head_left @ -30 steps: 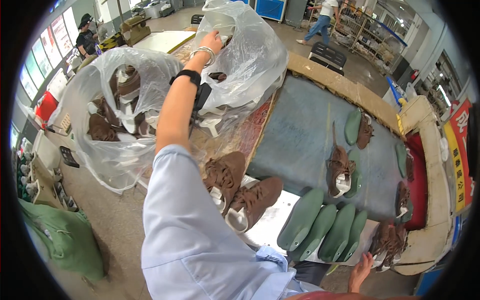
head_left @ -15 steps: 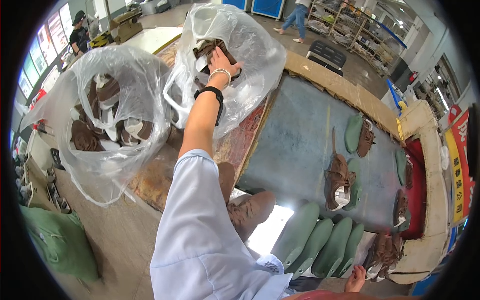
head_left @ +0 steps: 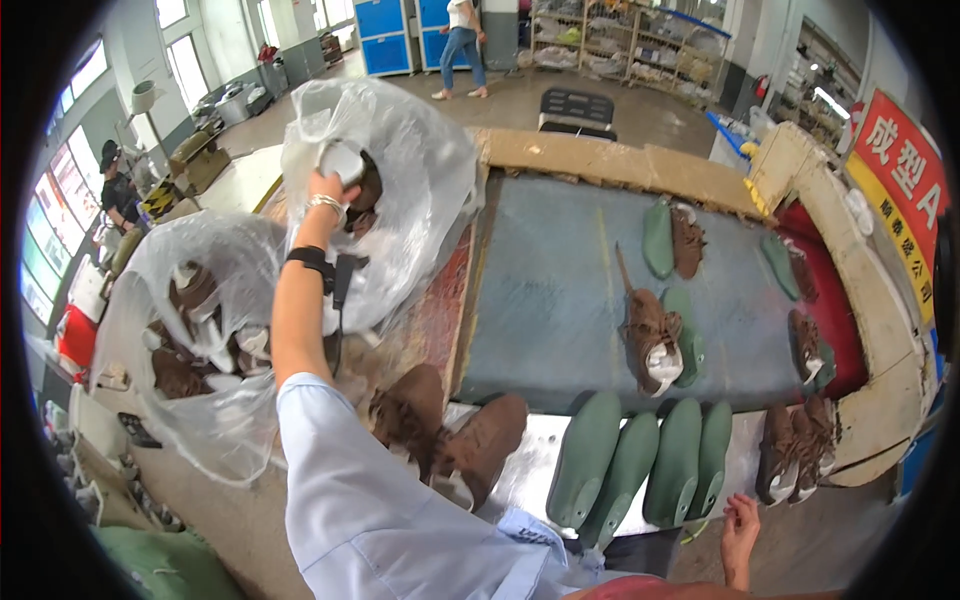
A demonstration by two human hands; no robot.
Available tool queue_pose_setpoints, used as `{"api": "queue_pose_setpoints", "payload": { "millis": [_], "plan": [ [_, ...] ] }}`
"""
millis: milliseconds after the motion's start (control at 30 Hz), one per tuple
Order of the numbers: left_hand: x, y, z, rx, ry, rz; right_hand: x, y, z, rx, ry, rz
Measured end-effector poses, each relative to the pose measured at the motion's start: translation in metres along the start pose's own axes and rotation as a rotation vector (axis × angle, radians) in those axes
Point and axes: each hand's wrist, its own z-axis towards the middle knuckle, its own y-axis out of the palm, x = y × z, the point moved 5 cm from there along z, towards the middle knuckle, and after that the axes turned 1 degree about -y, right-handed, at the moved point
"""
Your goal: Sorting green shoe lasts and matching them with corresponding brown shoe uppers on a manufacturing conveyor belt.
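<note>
My left hand [head_left: 333, 190] reaches into a clear plastic bag [head_left: 425, 170] at the far left of the bench. Its fingers are closed on the white-lined edge of a brown shoe upper [head_left: 370, 182], partly hidden by the bag. My right hand [head_left: 740, 525] hangs at the near edge, fingers loosely apart and holding nothing. Beside it stand several green shoe lasts [head_left: 585, 455] in a row on a shiny plate. Left of these, brown shoe uppers [head_left: 485, 445] lie near my left sleeve, and more brown uppers [head_left: 780, 455] stand to the right.
A second plastic bag [head_left: 130, 330] of brown uppers sits at left. On the grey belt [head_left: 540, 290] are brown uppers [head_left: 650, 330] paired with green lasts [head_left: 683, 335]. A cream machine housing [head_left: 870, 380] rises at right. A black chair [head_left: 577, 110] and a walking person [head_left: 462, 50] are beyond.
My left hand has gone from lying spread on a brown upper to gripping a white-lined edge inside the bag. The whole view has shifted, showing more of the room beyond.
</note>
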Motion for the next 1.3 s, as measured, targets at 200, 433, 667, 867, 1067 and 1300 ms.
{"api": "queue_pose_setpoints", "payload": {
  "millis": [200, 433, 667, 867, 1067, 1300],
  "plan": [
    [0.114, -0.106, -0.112, -0.156, -0.007, -0.241, -0.009, 0.006, 0.019, -0.048, -0.093, 0.171],
    [0.174, -0.159, -0.336, -0.576, 0.182, 0.062, -0.099, 0.042, 0.031, -0.271, -0.322, 0.461],
    [0.176, -0.057, -0.491, -1.221, 0.902, 0.562, -0.146, 0.066, 0.027, -0.700, 0.133, 1.189],
    [0.176, 0.006, -0.563, -1.488, 1.272, 0.532, -0.112, 0.061, -0.007, -0.759, 0.367, 1.455],
    [0.152, 0.040, -0.574, -1.438, 1.469, 0.557, -0.074, 0.043, -0.024, -0.831, 0.266, 1.502],
    [0.107, 0.067, -0.564, -1.405, 1.495, 0.916, -0.045, -0.003, -0.018, -0.419, 0.113, 1.199]
  ]
}}
